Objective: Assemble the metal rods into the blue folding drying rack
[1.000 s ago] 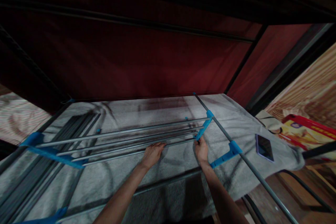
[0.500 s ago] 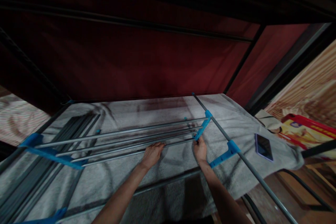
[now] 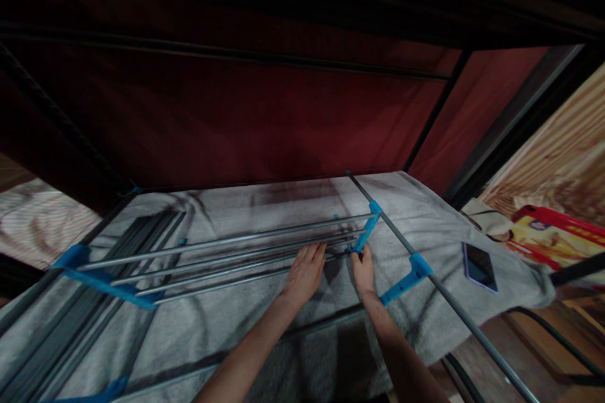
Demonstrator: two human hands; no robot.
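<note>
Several grey metal tubes run side by side between a blue plastic bracket at the left and a second blue bracket at the right. My left hand is closed over the nearest tube close to its right end, its fingers reaching across the neighbouring tubes. At the near end of the right bracket, my right hand pinches the plastic where that tube meets it. The thumbs are partly hidden. The right bracket sits on a long crossing pole, which also carries another blue bracket nearer me.
Loose grey tubes lie bundled at the left on the grey cloth. A phone rests at the right, near a red and yellow package. Dark red fabric on a dark frame stands behind.
My left hand has slid right along the tubes toward the right bracket. My right hand stays at the bracket's near end. The view has shifted slightly.
</note>
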